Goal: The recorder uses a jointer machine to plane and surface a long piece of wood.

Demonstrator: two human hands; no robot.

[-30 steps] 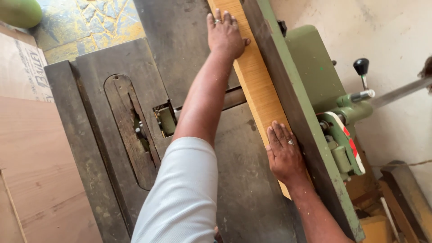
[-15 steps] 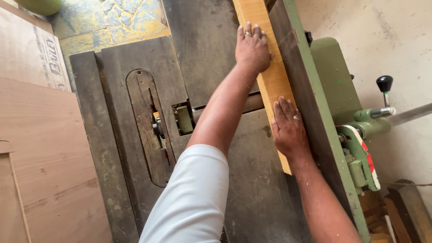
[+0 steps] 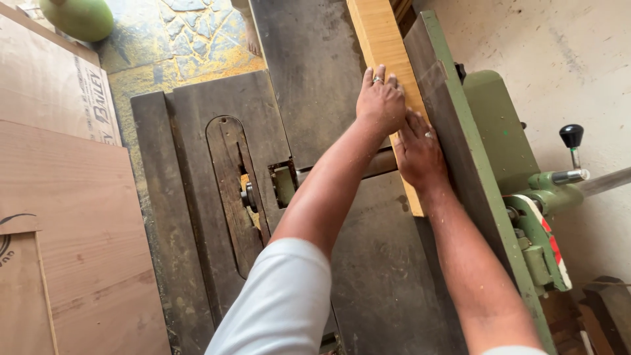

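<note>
Left hand (image 3: pixel 381 102): fingers flat, pressing down on the plank, grasping nothing.
Right hand (image 3: pixel 419 152): palm flat on the plank, just behind the left, fingers unclenched.
Plank (image 3: pixel 378 39): pale wood, lying on the machine table (image 3: pixel 315 66), edge against the green fence (image 3: pixel 473 184).
Containers: none visible.

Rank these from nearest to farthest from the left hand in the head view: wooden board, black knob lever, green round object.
1. Wooden board: directly under the left hand, against the fence.
2. Black knob lever: to the right, on the green machine body.
3. Green round object: far top-left corner, on the floor.
</note>
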